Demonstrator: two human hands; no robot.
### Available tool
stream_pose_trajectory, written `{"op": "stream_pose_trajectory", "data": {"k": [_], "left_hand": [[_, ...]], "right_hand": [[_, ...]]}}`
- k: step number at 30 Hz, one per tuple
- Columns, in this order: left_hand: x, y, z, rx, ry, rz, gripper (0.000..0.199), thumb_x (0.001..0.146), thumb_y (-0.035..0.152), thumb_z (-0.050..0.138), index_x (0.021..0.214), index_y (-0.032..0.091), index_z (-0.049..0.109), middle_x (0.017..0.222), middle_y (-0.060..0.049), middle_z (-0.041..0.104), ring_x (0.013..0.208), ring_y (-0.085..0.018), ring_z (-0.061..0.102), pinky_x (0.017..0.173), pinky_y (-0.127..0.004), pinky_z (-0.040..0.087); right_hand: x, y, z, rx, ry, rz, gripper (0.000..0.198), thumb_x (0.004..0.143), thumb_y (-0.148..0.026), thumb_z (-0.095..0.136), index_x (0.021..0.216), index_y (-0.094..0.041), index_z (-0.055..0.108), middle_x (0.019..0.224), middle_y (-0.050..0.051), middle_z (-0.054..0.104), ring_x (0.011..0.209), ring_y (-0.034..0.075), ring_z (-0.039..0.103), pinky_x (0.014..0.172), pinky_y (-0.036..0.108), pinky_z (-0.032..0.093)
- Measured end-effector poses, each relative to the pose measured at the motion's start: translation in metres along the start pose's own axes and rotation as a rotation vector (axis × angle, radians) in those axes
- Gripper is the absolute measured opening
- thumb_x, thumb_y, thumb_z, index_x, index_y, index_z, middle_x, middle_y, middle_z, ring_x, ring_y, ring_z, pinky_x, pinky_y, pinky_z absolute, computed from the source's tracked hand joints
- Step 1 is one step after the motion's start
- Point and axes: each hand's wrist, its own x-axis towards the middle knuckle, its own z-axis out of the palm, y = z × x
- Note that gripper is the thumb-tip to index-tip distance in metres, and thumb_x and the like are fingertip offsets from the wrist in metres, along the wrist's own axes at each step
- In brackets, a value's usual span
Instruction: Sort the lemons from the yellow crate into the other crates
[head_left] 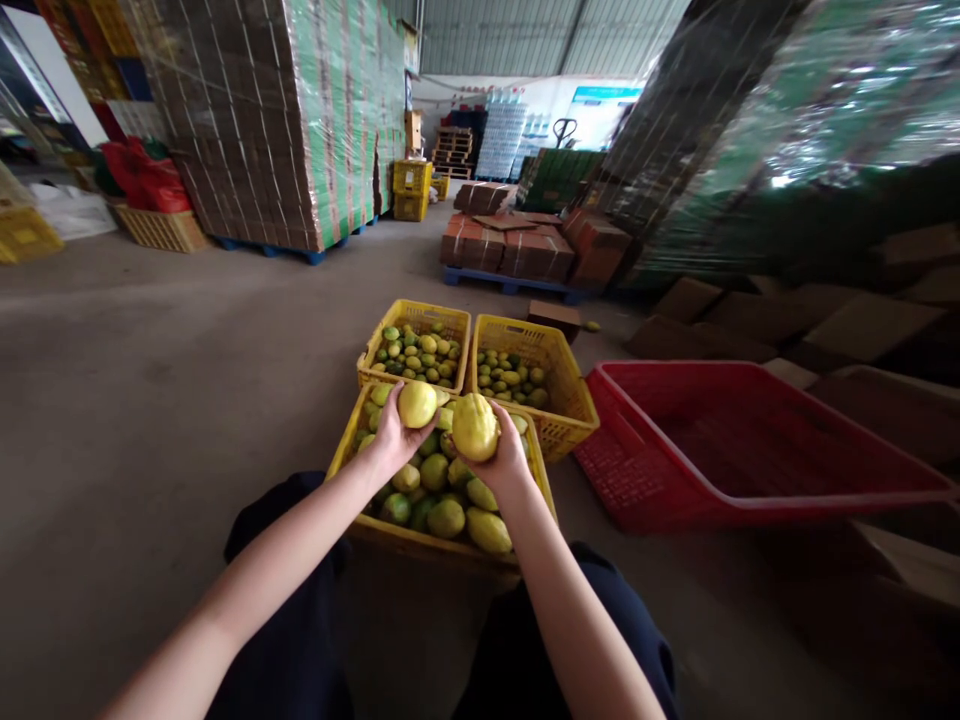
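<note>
Both hands are raised over a yellow plastic crate (346, 440) filled with large green-yellow lemons (446, 518). My left hand (391, 440) is closed round a smooth pale-yellow lemon (417, 405), its thumb along the near side. In my right hand (508, 458) is a bigger, bumpy yellow lemon (475, 428), with the fingers partly hidden behind it. The two held lemons are side by side with a small gap between them. My forearms cover parts of the crate's sides.
Behind stand two more yellow crates, the left one (367, 372) and the right one (574, 405), holding smaller lemons. A big red plastic basket (622, 470) is at the right. Farther back are brown cartons (536, 255) on a blue pallet (510, 283) and tall film-wrapped stacks (247, 130).
</note>
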Motion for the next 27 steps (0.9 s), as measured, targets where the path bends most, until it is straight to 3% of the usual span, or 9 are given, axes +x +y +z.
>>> {"op": "stream_pose_trajectory", "data": {"k": [4,7,10,14,17,21,25,27], "left_hand": [[-0.001,0.001,-0.001,0.087,-0.019,-0.107,0.029,0.094,0.033,0.044,0.100,0.012,0.063,0.073,-0.008,0.067,0.061,-0.015,0.064,0.048,-0.020,0.054],[-0.002,-0.001,-0.002,0.105,-0.063,-0.079,0.025,0.094,0.024,0.042,0.099,0.013,0.064,0.075,-0.007,0.069,0.062,-0.014,0.065,0.054,-0.020,0.055],[-0.002,0.000,0.000,0.099,-0.049,-0.053,0.032,0.095,0.033,0.039,0.098,0.013,0.064,0.074,-0.008,0.069,0.063,-0.016,0.067,0.054,-0.024,0.057],[-0.005,0.004,0.002,0.146,-0.014,-0.137,0.041,0.092,0.044,0.040,0.097,0.011,0.064,0.063,-0.008,0.065,0.051,-0.017,0.062,0.037,-0.021,0.049],[-0.009,0.007,0.003,0.132,-0.070,-0.150,0.043,0.091,0.046,0.041,0.092,0.010,0.064,0.062,-0.009,0.064,0.042,-0.012,0.054,0.031,-0.016,0.040],[-0.011,0.010,0.002,0.057,-0.178,-0.135,0.047,0.093,0.049,0.036,0.088,0.012,0.064,0.065,-0.010,0.066,0.036,-0.008,0.046,0.028,-0.014,0.034],[-0.006,0.009,0.000,0.098,-0.196,-0.144,0.052,0.096,0.042,0.027,0.101,0.008,0.065,0.061,-0.011,0.065,0.033,-0.009,0.046,0.026,-0.015,0.032],[-0.004,0.007,-0.002,0.121,-0.281,-0.126,0.050,0.097,0.038,0.027,0.111,0.008,0.064,0.065,-0.012,0.067,0.036,-0.011,0.051,0.029,-0.017,0.038]], "right_hand": [[0.001,0.002,-0.003,-0.057,-0.016,0.012,0.018,0.079,-0.042,0.055,0.080,-0.024,0.059,0.057,-0.001,0.063,0.057,0.020,0.063,0.052,0.034,0.055],[0.006,0.005,-0.008,-0.150,-0.106,-0.045,0.022,0.077,-0.046,0.055,0.079,-0.024,0.058,0.056,0.001,0.061,0.060,0.023,0.064,0.053,0.036,0.053],[0.009,0.008,-0.012,-0.198,-0.162,-0.064,0.027,0.076,-0.051,0.055,0.081,-0.024,0.059,0.056,0.001,0.060,0.062,0.024,0.065,0.053,0.036,0.053],[0.006,0.007,-0.008,-0.069,-0.055,-0.010,0.022,0.077,-0.044,0.055,0.085,-0.024,0.058,0.060,0.001,0.063,0.059,0.021,0.063,0.051,0.034,0.055],[0.002,0.004,-0.002,0.036,0.029,0.001,0.014,0.078,-0.037,0.056,0.085,-0.024,0.058,0.062,-0.001,0.065,0.055,0.018,0.061,0.049,0.032,0.056],[-0.002,0.001,0.002,0.044,-0.012,0.018,0.016,0.079,-0.039,0.059,0.082,-0.023,0.060,0.061,0.000,0.065,0.051,0.018,0.060,0.043,0.030,0.053],[0.000,0.003,0.000,0.048,-0.101,0.095,0.023,0.083,-0.038,0.051,0.084,-0.019,0.064,0.060,0.005,0.066,0.053,0.020,0.063,0.041,0.029,0.052],[0.003,0.004,-0.002,0.059,-0.114,0.120,0.024,0.084,-0.035,0.048,0.085,-0.018,0.065,0.060,0.006,0.066,0.053,0.020,0.064,0.042,0.028,0.052]]}}
